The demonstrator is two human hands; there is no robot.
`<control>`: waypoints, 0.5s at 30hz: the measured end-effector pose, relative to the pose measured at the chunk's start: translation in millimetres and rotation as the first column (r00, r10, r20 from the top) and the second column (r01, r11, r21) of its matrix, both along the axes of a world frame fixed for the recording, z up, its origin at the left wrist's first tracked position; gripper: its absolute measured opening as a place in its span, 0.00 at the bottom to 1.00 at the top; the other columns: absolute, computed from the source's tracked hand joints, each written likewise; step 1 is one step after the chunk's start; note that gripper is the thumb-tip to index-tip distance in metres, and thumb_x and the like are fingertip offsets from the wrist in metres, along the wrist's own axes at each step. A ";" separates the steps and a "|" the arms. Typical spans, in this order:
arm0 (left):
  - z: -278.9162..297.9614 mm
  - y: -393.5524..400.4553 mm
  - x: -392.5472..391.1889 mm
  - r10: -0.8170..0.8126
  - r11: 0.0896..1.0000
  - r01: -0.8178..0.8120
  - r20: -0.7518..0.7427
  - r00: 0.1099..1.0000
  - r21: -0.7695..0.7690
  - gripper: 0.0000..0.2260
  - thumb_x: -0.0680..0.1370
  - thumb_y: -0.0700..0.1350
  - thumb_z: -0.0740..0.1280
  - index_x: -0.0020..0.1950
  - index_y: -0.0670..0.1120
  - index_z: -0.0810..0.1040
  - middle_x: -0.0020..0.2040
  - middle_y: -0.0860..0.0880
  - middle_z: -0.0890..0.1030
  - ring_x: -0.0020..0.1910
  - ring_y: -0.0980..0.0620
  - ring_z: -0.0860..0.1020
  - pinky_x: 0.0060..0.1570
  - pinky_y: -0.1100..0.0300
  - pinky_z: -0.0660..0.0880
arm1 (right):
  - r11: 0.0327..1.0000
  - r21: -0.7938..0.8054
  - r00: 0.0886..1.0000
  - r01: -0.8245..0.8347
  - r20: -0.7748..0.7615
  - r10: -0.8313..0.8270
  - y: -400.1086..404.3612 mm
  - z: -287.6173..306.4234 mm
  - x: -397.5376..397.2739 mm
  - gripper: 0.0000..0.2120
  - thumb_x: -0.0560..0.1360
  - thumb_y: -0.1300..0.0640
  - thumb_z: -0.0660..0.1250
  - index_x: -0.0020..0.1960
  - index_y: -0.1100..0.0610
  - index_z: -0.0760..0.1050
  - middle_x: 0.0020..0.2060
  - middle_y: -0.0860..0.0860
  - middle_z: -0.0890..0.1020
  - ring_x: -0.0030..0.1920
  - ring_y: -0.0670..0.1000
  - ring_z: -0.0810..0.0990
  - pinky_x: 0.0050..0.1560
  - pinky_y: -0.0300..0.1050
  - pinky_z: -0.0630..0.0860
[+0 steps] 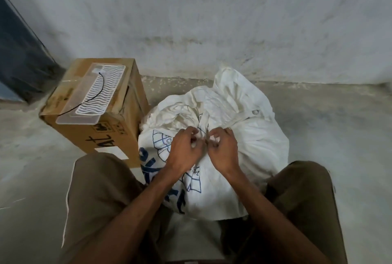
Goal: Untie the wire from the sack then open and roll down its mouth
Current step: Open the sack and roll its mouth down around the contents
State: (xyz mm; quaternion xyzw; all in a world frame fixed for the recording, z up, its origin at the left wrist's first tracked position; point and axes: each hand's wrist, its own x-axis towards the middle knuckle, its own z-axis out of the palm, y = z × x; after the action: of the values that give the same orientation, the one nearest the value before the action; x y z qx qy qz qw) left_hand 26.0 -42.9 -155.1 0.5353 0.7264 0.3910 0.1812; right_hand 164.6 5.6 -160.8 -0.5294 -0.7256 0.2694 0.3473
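Observation:
A full white sack (250,136) with blue print stands on the floor between my knees. Its gathered neck (204,121) bunches at the top, and loose cloth spreads behind it with a metal eyelet (255,112) showing. A thin wire (205,134) runs down the neck between my hands. My left hand (184,149) pinches at the tie from the left. My right hand (222,149) pinches it from the right. The fingertips of both hands almost meet, and they hide most of the knot.
A cardboard box (110,136) stands on the floor left of the sack, with a white plastic grille (96,92) and a black cord (99,92) on top. A grey wall (212,20) rises close behind. My knees in brown trousers (99,200) flank the sack.

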 end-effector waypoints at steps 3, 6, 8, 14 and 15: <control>0.4 9.3 -1.8 0.016 1.000 -0.016 -0.011 1.000 0.003 0.09 0.77 0.49 0.68 0.56 0.48 0.79 0.46 0.52 0.82 0.45 0.56 0.79 0.43 0.65 0.73 | 1.000 -0.026 1.000 -0.004 -0.001 0.004 4.9 -1.5 -2.7 0.12 0.72 0.64 0.72 0.52 0.53 0.78 0.51 0.51 0.76 0.46 0.42 0.73 0.47 0.44 0.79; -3.8 18.3 -6.2 0.021 1.000 -0.022 -0.013 1.000 -0.015 0.08 0.78 0.49 0.68 0.55 0.49 0.78 0.46 0.52 0.83 0.46 0.55 0.79 0.44 0.66 0.70 | 0.999 -0.051 1.000 0.002 -0.016 -0.003 11.4 -4.9 -3.2 0.10 0.73 0.64 0.72 0.52 0.57 0.76 0.49 0.52 0.78 0.46 0.46 0.74 0.48 0.50 0.78; -9.7 23.2 -8.0 0.006 0.998 -0.008 -0.036 0.999 -0.058 0.11 0.78 0.51 0.68 0.58 0.50 0.78 0.50 0.50 0.81 0.49 0.56 0.74 0.43 0.74 0.64 | 0.997 -0.054 0.999 0.047 -0.019 -0.048 15.7 -5.6 -3.7 0.09 0.74 0.61 0.72 0.50 0.56 0.73 0.47 0.51 0.78 0.42 0.45 0.74 0.45 0.45 0.75; -12.0 33.3 -10.4 -0.079 0.986 0.077 -0.004 0.997 -0.151 0.16 0.77 0.58 0.67 0.58 0.49 0.77 0.51 0.49 0.80 0.54 0.50 0.76 0.53 0.55 0.75 | 0.986 -0.049 0.987 0.162 -0.004 -0.163 19.0 -7.4 -1.9 0.10 0.75 0.56 0.72 0.50 0.56 0.72 0.48 0.52 0.76 0.45 0.47 0.71 0.44 0.39 0.64; -10.0 32.7 -9.6 -0.083 0.986 0.082 -0.005 0.997 -0.149 0.15 0.77 0.57 0.68 0.56 0.48 0.77 0.50 0.49 0.80 0.52 0.49 0.77 0.53 0.53 0.76 | 0.984 -0.059 0.986 0.168 -0.004 -0.169 18.2 -7.4 -1.0 0.10 0.75 0.56 0.72 0.50 0.56 0.72 0.47 0.52 0.77 0.45 0.49 0.73 0.45 0.41 0.67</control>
State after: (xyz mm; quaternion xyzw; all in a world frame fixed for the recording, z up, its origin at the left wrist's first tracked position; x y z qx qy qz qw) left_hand 16.4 -10.3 -165.1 0.5522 0.7317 0.3251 0.2325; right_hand 163.6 23.8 -168.2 -0.5975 -0.6685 0.2625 0.3566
